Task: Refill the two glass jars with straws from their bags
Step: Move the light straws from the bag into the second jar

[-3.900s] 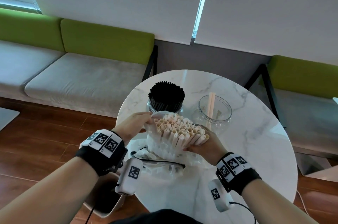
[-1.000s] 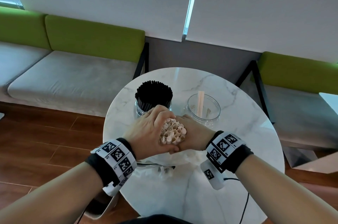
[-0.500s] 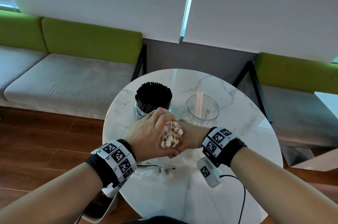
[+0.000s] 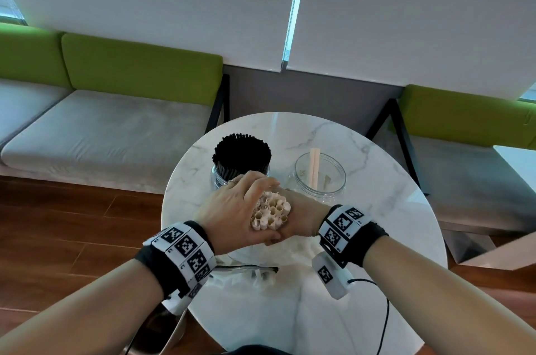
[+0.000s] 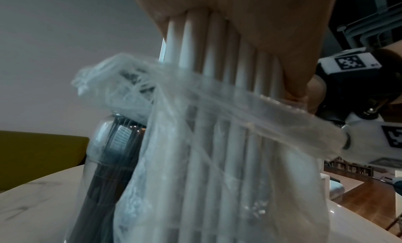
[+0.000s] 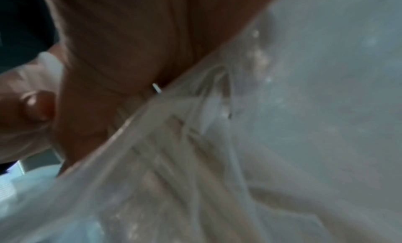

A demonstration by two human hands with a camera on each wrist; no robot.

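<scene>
A bundle of cream paper straws (image 4: 270, 213) stands upright over the near middle of the round marble table (image 4: 385, 209). My left hand (image 4: 232, 209) and right hand (image 4: 301, 219) wrap round its top from either side. The clear plastic bag (image 5: 217, 143) hangs bunched round the lower part of the straws (image 5: 219, 62); the right wrist view is filled by the bag (image 6: 282, 143). Behind stand two glass jars: the left jar (image 4: 242, 161) is packed with black straws, the right jar (image 4: 320, 177) holds two cream straws.
Another crumpled clear bag (image 4: 246, 272) lies on the table below my hands. A cable (image 4: 383, 314) runs from my right wrist over the table's near edge. Grey and green benches (image 4: 110, 122) line the wall behind. The floor is brown wood.
About four seconds ago the straws were fanned out loosely in the open bag; now both hands are squeezed tight round a compact bundle. In the last second the hands hardly moved.
</scene>
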